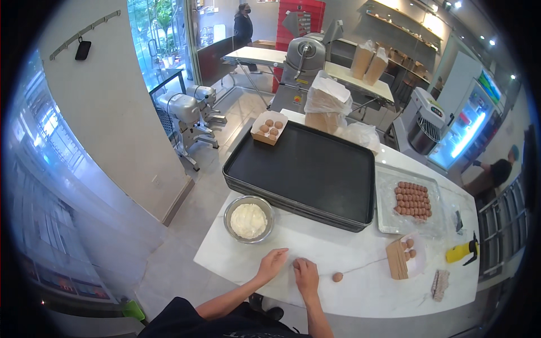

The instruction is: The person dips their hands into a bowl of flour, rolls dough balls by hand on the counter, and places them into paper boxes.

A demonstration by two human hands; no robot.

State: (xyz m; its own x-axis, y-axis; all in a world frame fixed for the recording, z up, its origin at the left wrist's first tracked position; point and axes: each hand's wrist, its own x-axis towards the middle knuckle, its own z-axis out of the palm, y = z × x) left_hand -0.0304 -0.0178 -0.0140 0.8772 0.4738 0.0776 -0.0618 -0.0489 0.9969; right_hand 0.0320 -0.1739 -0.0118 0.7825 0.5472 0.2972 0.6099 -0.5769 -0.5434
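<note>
Over the white table [349, 301], two bare hands work close together, just apart. The left hand [274, 263] is loosely open, its fingers stretched toward the other, and I see nothing in it. The right hand [305, 275] is curled low over the table, knuckles up; a bit of brown shows by its fingers, but from here I cannot tell whether it is holding a ball. A lone brown ball [337, 276] sits on the table just to the right of that hand, not touching it.

Ahead and to the left of the left hand stands a steel bowl [270, 217] with pale dough [248, 221] in it. Straight beyond both hands lies a stack of black trays [304, 169], and on its far left corner rests a box [264, 137] with several brown balls inside.

Farther right of the right hand, past the lone ball, another box [397, 262] holds a few more. Behind that, a metal tray [386, 226] carries close rows of brown balls on clear plastic. At the right end of the table, well apart from the hands, are a yellow sprayer [457, 252] and a folded cloth [440, 284].
</note>
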